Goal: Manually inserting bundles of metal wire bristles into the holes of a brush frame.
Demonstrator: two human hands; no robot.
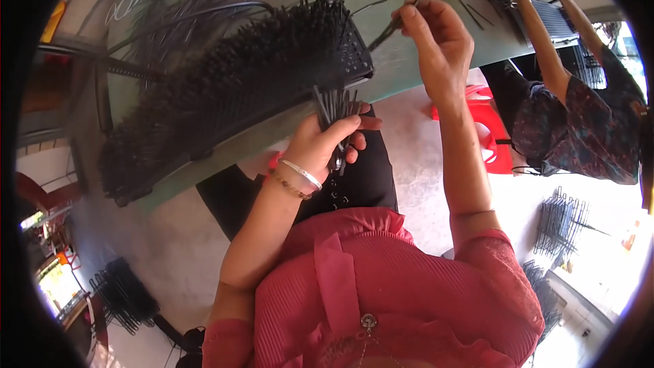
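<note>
Filling the black tray (364, 71) with thin dark sticks (272, 48) seems to be the step in hand. The tray is set on the green table (403, 69), from the left to the upper middle of the frame. It is thickly packed with them, but bare holes (353, 54) can be seen at its right end. A small bunch (330, 105) is held in the left hand (313, 140), near the middle, with the fingers curled around it. A dark stick (385, 35) is pinched by the thumb and fingertips of the right hand (441, 48), near the tray's right end; whether there is just one cannot be told. Next, it probably needs to be lined up with a bare hole and pushed in.
</note>
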